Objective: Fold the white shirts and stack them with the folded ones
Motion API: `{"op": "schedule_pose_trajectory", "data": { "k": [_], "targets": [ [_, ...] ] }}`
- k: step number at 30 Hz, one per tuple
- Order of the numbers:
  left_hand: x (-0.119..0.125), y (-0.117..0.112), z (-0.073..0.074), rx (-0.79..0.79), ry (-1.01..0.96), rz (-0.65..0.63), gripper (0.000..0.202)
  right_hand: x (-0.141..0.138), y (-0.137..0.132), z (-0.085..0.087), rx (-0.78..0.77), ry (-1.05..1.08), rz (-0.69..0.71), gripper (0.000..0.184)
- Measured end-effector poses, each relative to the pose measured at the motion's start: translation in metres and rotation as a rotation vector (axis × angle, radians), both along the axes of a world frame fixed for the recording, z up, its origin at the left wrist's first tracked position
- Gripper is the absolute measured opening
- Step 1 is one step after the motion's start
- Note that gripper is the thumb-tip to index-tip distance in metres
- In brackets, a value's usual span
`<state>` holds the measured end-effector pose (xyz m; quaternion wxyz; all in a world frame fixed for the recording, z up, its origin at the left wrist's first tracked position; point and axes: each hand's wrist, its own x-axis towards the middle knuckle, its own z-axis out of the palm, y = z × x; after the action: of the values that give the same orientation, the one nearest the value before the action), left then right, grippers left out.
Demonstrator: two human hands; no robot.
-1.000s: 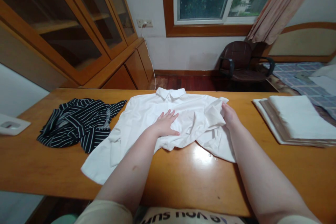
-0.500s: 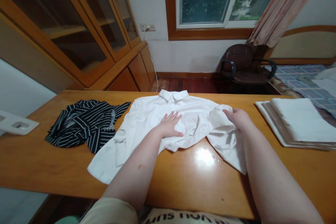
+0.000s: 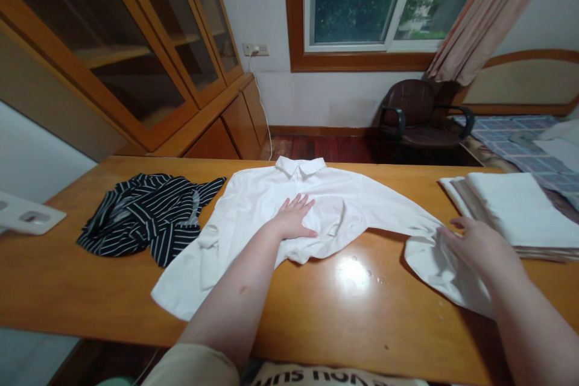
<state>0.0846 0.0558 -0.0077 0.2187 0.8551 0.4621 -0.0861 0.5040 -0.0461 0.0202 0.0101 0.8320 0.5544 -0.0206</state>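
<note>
A white collared shirt [image 3: 253,193] is spread on the wooden table, its collar at the far edge. On the middle of its front, my left hand [image 3: 295,218] rests flat with the fingers spread. The sleeve on the right [image 3: 393,202] runs out straight, gathered into creases where my right hand [image 3: 479,250] grips it. Past that grip, the wide end of the sleeve hangs down onto the tabletop, partly behind my right forearm. The other sleeve lies slanting toward the near left, partly covered by my left forearm.
A crumpled black-and-white striped garment [image 3: 140,217] lies left of the shirt. Folded white cloths [image 3: 520,208] are stacked at the right, close to my right hand. A white slotted plastic object [image 3: 34,215] juts in at the left edge. Beyond the wooden table [image 3: 316,313] stands a chair [image 3: 411,111].
My right hand has moved to the right, drawing the bunched sleeve out straight. My left hand stays pressed on the shirt front.
</note>
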Motion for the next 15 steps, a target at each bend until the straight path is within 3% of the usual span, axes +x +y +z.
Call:
{"op": "schedule_pose_trajectory", "data": {
  "k": [4, 7, 12, 15],
  "targets": [
    [0.001, 0.000, 0.001, -0.007, 0.009, 0.001, 0.108, -0.013, -0.036, -0.019, -0.024, 0.031, -0.044, 0.052],
    [0.002, -0.001, 0.003, -0.010, 0.017, 0.004, 0.107, -0.017, -0.048, -0.025, -0.014, 0.057, -0.097, 0.048],
    [0.002, -0.001, 0.003, -0.003, 0.017, 0.006, 0.106, -0.001, -0.050, -0.005, -0.057, 0.197, -0.323, 0.038],
    [0.001, 0.000, 0.000, 0.003, 0.013, 0.004, 0.105, 0.013, -0.052, 0.007, 0.213, 0.319, -0.415, 0.049]
  ]
}}
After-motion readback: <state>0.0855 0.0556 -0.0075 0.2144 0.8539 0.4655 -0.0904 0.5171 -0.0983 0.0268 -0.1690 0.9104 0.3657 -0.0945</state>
